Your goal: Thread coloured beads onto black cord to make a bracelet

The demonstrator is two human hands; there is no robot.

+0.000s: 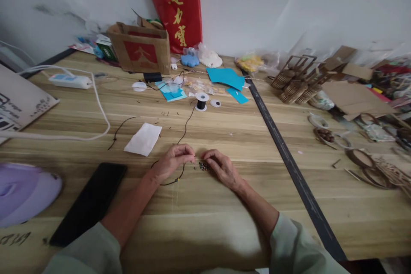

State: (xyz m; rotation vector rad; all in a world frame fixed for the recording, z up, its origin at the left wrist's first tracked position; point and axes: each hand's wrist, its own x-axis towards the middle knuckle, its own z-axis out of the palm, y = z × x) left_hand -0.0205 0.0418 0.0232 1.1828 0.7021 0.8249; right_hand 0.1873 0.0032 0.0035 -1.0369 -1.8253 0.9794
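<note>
My left hand (175, 159) pinches a thin black cord (182, 174) near its end, which points toward my other hand. The cord loops below the left hand and carries a small yellow bead (177, 179). My right hand (220, 163) has thumb and fingers pressed together just right of the cord's tip; whatever lies between them is too small to make out. A little heap of dark beads (204, 166) lies on the table under the right fingertips. Farther back stands a white spool (201, 102) wound with black cord, a strand running toward the left hand.
A white tissue (143, 139) and a black phone (90, 199) lie to the left, near a purple-and-white object (27, 192). At the back are a cardboard box (141, 47), a power strip (70, 80) and blue paper (225, 78). Small woven baskets (293, 85) stand at right.
</note>
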